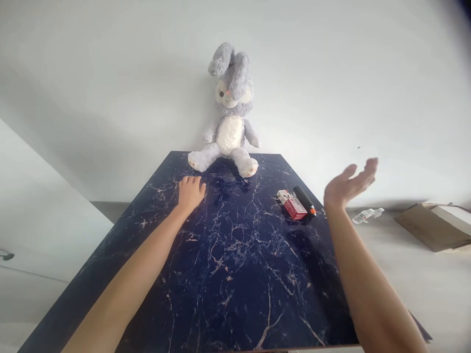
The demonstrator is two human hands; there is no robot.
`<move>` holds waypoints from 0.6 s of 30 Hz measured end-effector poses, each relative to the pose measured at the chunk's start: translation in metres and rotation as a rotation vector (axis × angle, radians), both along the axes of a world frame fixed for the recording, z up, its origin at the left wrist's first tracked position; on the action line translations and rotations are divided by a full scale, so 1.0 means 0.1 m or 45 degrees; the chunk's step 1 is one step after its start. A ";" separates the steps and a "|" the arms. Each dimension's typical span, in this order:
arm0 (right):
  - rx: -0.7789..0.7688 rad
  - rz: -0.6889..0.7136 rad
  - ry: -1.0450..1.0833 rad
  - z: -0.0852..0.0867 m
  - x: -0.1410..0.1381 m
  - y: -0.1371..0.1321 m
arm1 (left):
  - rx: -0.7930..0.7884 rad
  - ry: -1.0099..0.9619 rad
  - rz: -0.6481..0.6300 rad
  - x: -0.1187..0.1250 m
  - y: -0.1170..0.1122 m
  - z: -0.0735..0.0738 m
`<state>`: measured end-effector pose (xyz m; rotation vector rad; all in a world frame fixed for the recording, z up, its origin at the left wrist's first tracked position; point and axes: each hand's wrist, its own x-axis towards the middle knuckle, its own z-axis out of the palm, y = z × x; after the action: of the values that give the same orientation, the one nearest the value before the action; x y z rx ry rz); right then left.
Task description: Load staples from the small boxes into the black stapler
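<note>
My left hand rests palm down on the dark blue marbled tabletop, fingers stretched out, holding nothing. It is just in front of a grey plush rabbit, which sits upright at the table's far edge against the wall. One long ear of the rabbit hangs over its face. Past the table's right edge, my right hand is raised with the palm turned up and the fingers apart. Nearest to it lie a small red and white box and a black cylinder with an orange mark at its near end.
On the right, below table height, lie a clear plastic bottle and a brown cardboard box. A pale wall stands behind the table. At far left a white panel borders the table.
</note>
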<state>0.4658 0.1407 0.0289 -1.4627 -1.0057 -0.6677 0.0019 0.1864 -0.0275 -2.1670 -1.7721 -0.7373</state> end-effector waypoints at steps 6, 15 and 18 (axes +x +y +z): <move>-0.439 0.633 -0.497 -0.14 -1.64 -0.22 | 0.003 0.072 -0.384 0.50 -0.22 -0.07; -1.227 1.222 -0.737 -0.74 -1.93 -0.16 | -0.318 0.125 -0.638 0.50 -0.18 -0.15; -1.195 1.219 -0.725 -0.72 -1.92 -0.16 | -0.313 0.096 -0.644 0.49 -0.16 -0.16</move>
<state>0.2739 0.1251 -0.0432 -1.2859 -2.4588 0.1789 0.0513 0.1706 -0.0431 -2.8157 -1.3422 -0.5444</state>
